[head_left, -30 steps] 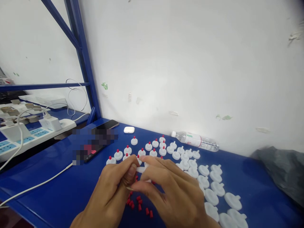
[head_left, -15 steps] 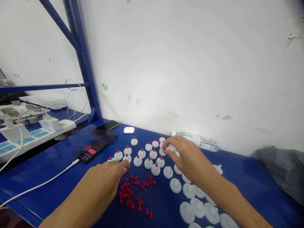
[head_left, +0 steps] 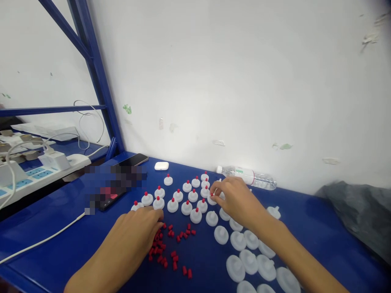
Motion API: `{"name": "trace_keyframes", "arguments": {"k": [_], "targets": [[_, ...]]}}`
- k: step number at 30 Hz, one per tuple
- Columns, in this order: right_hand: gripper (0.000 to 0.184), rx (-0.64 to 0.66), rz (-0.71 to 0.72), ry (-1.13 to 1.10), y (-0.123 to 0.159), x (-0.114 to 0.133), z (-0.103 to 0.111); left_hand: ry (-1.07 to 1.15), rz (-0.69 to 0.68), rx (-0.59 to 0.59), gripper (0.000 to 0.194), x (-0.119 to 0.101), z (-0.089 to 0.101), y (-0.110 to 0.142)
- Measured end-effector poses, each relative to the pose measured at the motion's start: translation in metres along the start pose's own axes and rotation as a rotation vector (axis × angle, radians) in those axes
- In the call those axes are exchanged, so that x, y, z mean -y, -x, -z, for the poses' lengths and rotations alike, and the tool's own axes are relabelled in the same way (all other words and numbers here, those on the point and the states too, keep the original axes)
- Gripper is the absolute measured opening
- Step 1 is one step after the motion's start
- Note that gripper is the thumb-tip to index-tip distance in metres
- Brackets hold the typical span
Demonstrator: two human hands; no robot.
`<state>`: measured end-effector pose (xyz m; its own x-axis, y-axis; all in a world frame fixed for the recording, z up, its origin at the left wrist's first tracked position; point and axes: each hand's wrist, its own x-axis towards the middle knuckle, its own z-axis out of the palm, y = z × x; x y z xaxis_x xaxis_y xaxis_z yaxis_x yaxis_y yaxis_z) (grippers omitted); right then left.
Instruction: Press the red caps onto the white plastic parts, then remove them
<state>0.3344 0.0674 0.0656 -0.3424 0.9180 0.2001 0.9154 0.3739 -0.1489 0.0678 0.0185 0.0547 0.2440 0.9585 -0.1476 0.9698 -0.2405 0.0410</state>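
The right hand (head_left: 236, 199) reaches forward over the counter (head_left: 207, 268), its thumb and forefinger pinched about the red tip of a white disc (head_left: 211, 200) at the edge of the group ahead; the grip looks light, and holding by the narrow tip probably leaves the neighbouring pieces undisturbed. The left hand (head_left: 137, 234) lies lower, palm down with fingers curled, its fingertips beside the loose red caps (head_left: 160, 251); its underside is hidden, so there is no seeing whether it holds anything. Those caps lie scattered between the two hands, a spot that seems chosen so either can reach them. Beyond the left hand and across to the right hand's fingertips stand the red-tipped discs (head_left: 196, 216), tips up, presumably because the broad base sits steady that way. Beneath and nearer than the right forearm lie the bare white discs (head_left: 237, 241), their stems uncovered; grouping them on that side appears to keep the two sorts from mixing. A clear bottle (head_left: 244, 176) lies on its side just beyond the right hand, and a small white case (head_left: 161, 166) sits well beyond the left, both seemingly out of the way.
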Motion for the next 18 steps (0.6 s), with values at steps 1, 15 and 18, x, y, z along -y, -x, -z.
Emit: {"name": "trace_keyframes", "arguments": {"k": [1, 15, 18], "targets": [[0.009, 0.012, 0.002, -0.002, 0.000, 0.000, -0.002, 0.000, -0.003, -0.005, 0.028, 0.000, -0.001, -0.001], [0.020, 0.076, -0.127, 0.152, -0.003, -0.034, -0.002, -0.022, 0.028, 0.026, 0.031, 0.001, 0.002, -0.002], [0.019, 0.115, -0.136, 0.164, -0.004, -0.040, -0.011, 0.015, -0.010, -0.007, 0.030, 0.005, 0.000, 0.001]]}}
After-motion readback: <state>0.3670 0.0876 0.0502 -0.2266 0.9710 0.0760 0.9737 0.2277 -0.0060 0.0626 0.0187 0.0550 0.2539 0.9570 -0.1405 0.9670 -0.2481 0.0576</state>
